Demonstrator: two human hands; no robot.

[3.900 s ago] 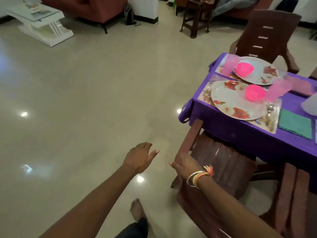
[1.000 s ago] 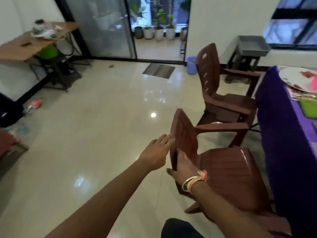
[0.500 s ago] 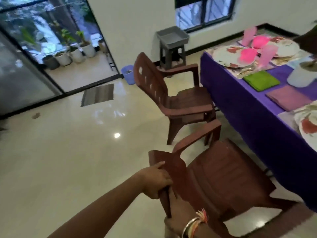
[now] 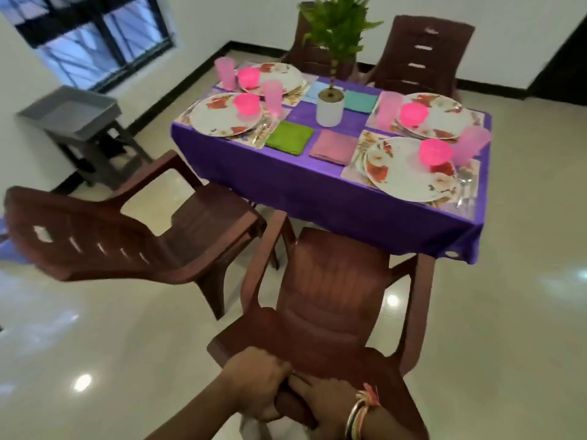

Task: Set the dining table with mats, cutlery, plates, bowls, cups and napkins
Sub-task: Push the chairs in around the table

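Note:
My left hand [image 4: 257, 385] and my right hand [image 4: 327, 398] both grip the top of the backrest of a brown plastic chair [image 4: 333, 300] that faces the dining table [image 4: 286, 185]. The table has a purple cloth and several place settings: floral plates [image 4: 403, 173] on mats, pink bowls [image 4: 435, 152], pink cups [image 4: 273, 96] and cutlery [image 4: 463, 188]. Folded napkins lie along the middle, among them a green napkin [image 4: 289, 138] and a mauve napkin [image 4: 333, 147]. A potted plant [image 4: 330, 109] stands at the centre.
A second brown chair [image 4: 127, 236] stands to the left of mine, angled at the table. Two more chairs [image 4: 422, 55] are at the far side. A grey tray on a stool [image 4: 73, 112] stands by the left wall under a window. Glossy tiled floor surrounds the table.
The view has swung right, from the glass door and wall to the whole table. Both my hands stay on the chair's backrest, and the chair now faces the table squarely.

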